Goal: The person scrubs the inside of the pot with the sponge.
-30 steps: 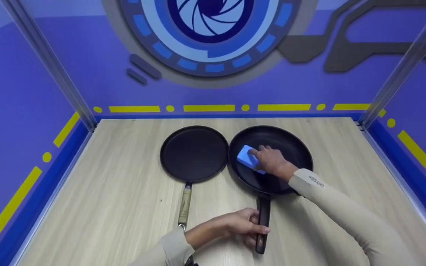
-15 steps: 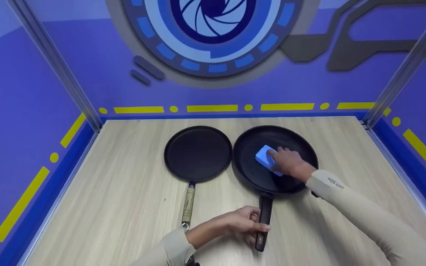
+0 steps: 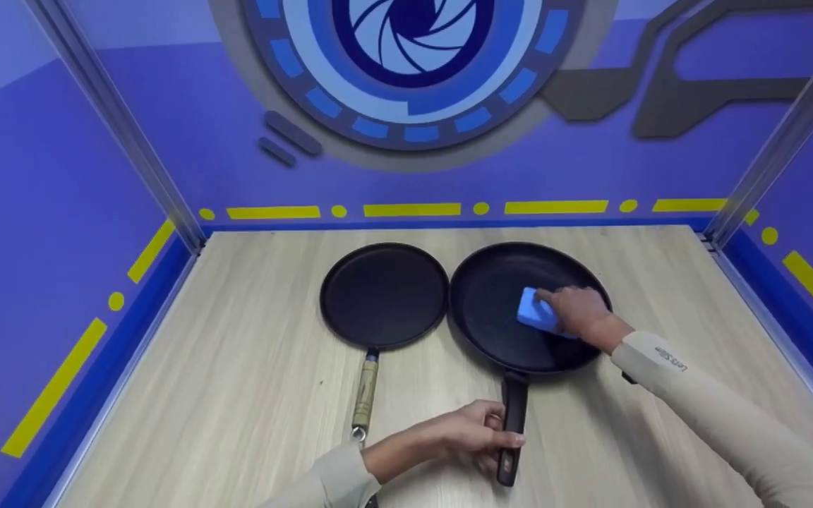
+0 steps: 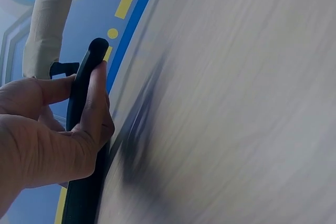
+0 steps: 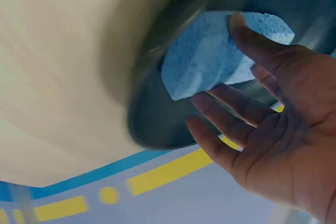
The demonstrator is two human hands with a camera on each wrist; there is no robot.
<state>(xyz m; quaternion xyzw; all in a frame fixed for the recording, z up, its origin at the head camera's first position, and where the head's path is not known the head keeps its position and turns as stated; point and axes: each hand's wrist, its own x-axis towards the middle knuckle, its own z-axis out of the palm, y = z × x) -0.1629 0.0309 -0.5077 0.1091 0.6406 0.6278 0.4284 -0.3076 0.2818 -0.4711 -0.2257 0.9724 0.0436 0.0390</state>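
Note:
A black frying pan (image 3: 491,310) stands on the table, its dark handle (image 3: 514,402) pointing toward the person. My left hand (image 3: 473,432) grips that handle near its end; in the left wrist view thumb and fingers wrap round the handle (image 4: 84,87). Inside the pan my right hand (image 3: 579,310) holds a blue sponge (image 3: 535,310) against the bottom. The right wrist view shows the porous sponge (image 5: 205,56) pinched between thumb and fingers, with several fingers spread beside it. Left of the frying pan lies a flat black griddle pan (image 3: 384,296) with a wooden handle (image 3: 365,391).
The light wooden table (image 3: 258,367) carries both pans, whose rims meet or nearly meet. Blue panels with yellow markings (image 3: 412,209) enclose it at the back and sides, with metal posts (image 3: 124,134) at the corners.
My right hand has slid the sponge rightward across the frying pan's bottom, from its left part to right of the middle. My left hand keeps its grip on the handle.

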